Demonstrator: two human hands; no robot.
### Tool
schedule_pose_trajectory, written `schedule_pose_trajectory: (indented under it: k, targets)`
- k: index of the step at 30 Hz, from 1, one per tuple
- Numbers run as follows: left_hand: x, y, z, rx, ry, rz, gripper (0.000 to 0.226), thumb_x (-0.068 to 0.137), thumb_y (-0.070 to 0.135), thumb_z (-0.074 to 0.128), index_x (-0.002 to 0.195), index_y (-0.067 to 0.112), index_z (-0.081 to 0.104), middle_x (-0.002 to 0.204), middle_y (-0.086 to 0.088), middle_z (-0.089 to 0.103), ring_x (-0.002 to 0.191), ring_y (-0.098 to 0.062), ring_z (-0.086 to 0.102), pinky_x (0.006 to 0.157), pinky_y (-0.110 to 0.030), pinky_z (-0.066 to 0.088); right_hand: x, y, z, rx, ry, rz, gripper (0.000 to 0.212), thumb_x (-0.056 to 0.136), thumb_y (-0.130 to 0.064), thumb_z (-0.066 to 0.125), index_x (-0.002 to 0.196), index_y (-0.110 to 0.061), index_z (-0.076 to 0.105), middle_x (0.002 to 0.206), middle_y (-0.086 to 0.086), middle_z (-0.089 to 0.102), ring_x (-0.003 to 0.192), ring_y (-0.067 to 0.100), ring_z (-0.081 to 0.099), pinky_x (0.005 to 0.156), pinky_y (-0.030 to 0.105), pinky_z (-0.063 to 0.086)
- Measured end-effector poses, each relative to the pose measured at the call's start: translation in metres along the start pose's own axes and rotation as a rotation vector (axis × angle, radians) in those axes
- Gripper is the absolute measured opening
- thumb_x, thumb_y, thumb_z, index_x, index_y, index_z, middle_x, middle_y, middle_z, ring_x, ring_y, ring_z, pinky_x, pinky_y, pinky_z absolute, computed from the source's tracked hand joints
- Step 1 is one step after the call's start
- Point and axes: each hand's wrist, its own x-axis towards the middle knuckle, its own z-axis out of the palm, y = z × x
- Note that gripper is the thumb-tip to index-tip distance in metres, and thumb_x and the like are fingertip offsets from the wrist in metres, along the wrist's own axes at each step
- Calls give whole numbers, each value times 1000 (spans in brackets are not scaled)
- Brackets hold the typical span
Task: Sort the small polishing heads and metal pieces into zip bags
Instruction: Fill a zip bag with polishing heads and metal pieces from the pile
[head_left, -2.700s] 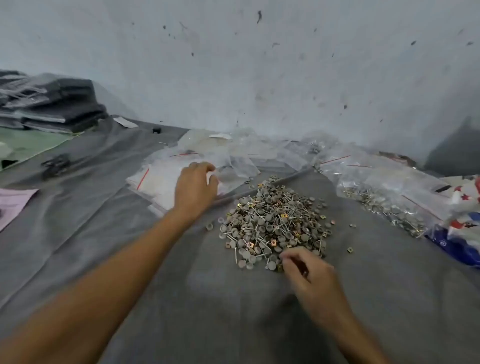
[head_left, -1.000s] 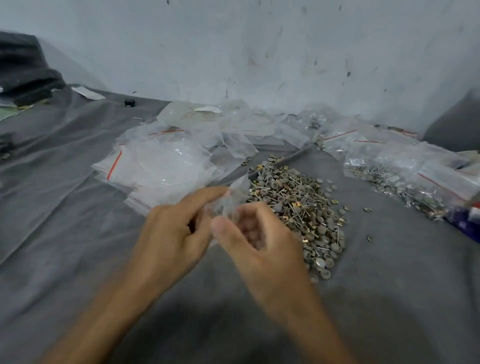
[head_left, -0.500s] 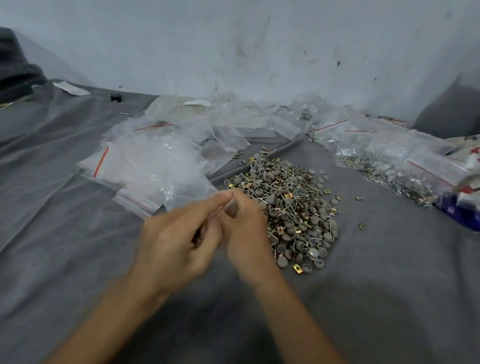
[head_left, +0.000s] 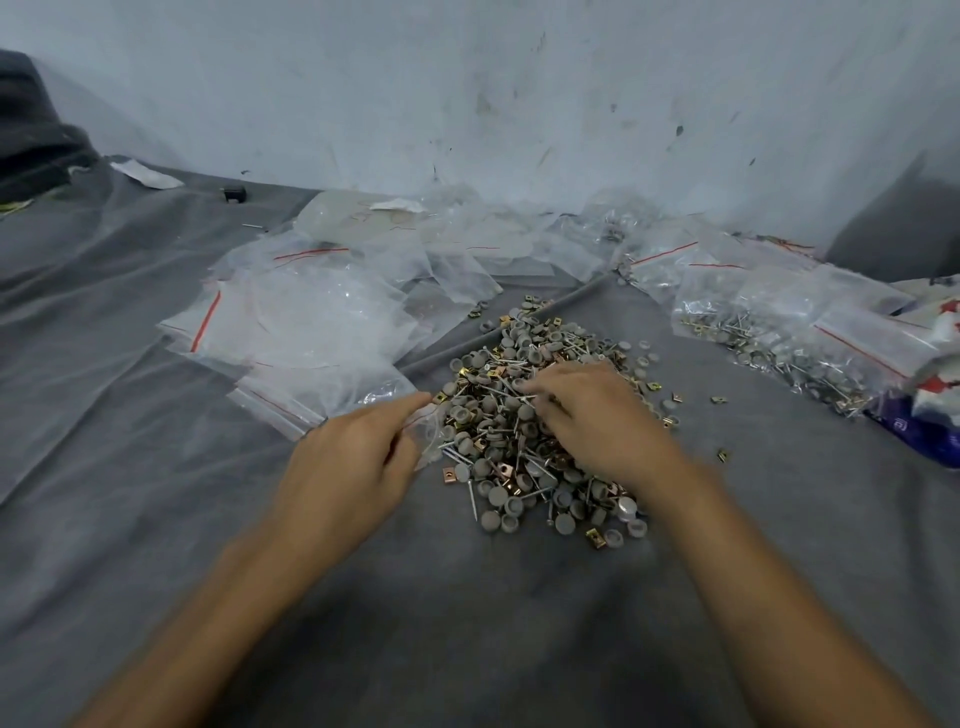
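From the head camera, I saw the heap of small grey round polishing heads, thin pins and brass-coloured square metal pieces (head_left: 519, 452) lying in the middle of the creased grey cloth (head_left: 467, 639) that covered the tabletop. The two hands were apart, one on either side of that heap.

The left hand (head_left: 358, 460), at nine o'clock of the heap, pinched a small clear zip bag (head_left: 430, 441) between thumb and forefinger, and the bag touched the heap's edge. The right hand (head_left: 597, 415) lay on top of the heap at about two o'clock, fingers bent down among the pieces. It was blurred, and I could not tell whether it gripped anything.

At ten o'clock of the heap lay a loose stack of empty clear zip bags with red seal lines (head_left: 311, 322). At two o'clock lay clear zip bags already filled with pins and grey heads (head_left: 779, 338), beside a blue and white packet (head_left: 930, 431) at three o'clock. A few stray brass pieces (head_left: 722, 455) sat between heap and packet.
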Motion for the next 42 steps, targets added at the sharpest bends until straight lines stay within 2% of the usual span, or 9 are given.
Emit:
schedule_pose_trajectory:
  k: [4, 8, 11, 15, 20, 28, 35, 40, 42]
  targets:
    - [1, -2, -1, -71, -88, -14, 39, 104, 34, 48, 142, 31, 57, 109, 2, 73, 103, -23, 66, 85, -39, 52, 0, 3, 0, -79, -62, -67, 25, 101, -35, 59, 124, -32, 67, 123, -5, 66, 118, 22, 53, 101, 37, 41]
    - [1, 1, -3, 123, -30, 83, 39, 103, 30, 47, 138, 24, 62, 91, -4, 53, 82, -28, 54, 62, -39, 49, -2, 5, 5, -95, 3, -52, 15, 100, -41, 58, 110, -32, 65, 114, -6, 62, 114, 22, 51, 95, 36, 41]
    - [4, -2, -6, 51, 3, 47, 38, 99, 19, 59, 138, 18, 58, 91, 2, 53, 77, -23, 55, 64, -40, 50, -5, 7, 10, -56, 70, -13, 13, 100, -39, 59, 103, -27, 63, 113, -7, 58, 116, 18, 47, 98, 33, 37]
    - [3, -1, -6, -33, 25, 19, 14, 98, 27, 61, 109, 27, 52, 79, 9, 61, 68, -15, 57, 62, -38, 49, -19, -5, 7, 186, 200, 27, 12, 98, -38, 64, 98, -26, 63, 104, -11, 59, 105, 8, 51, 87, 25, 40]
    - [5, 6, -3, -88, 72, -26, 10, 98, 32, 64, 92, 24, 63, 55, 7, 59, 53, -12, 56, 56, -30, 39, -51, -55, 13, 663, 113, -26, 4, 94, -31, 70, 93, -30, 66, 85, -18, 68, 76, 1, 65, 64, 13, 49]
    - [5, 6, -7, -346, 93, -126, 5, 97, 26, 65, 97, 27, 71, 60, 5, 62, 61, -15, 60, 65, -35, 51, -36, -94, 27, 90, 402, -195, 17, 98, -30, 65, 107, -20, 75, 88, -3, 63, 84, 19, 59, 64, 40, 54]
    - [8, -1, -3, -421, 68, -162, 13, 96, 22, 66, 100, 35, 68, 63, 8, 64, 56, -8, 59, 61, -22, 47, -19, -45, 5, 353, 459, -52, 9, 97, -30, 66, 102, -26, 72, 83, -19, 54, 71, 2, 53, 69, 36, 53]
    - [9, -3, -1, -490, 39, -171, 14, 97, 23, 66, 101, 36, 68, 64, 4, 66, 53, -5, 56, 62, -30, 49, 2, 6, 0, -58, 112, 138, 21, 102, -32, 58, 118, -27, 70, 117, 0, 60, 116, 24, 53, 95, 40, 47]
    - [10, -4, -1, -514, 32, -174, 14, 98, 23, 65, 102, 36, 69, 64, 3, 66, 51, -5, 55, 61, -31, 49, 2, 11, 6, -83, 66, 119, 16, 100, -34, 61, 109, -27, 71, 113, -1, 60, 117, 24, 50, 96, 40, 43]
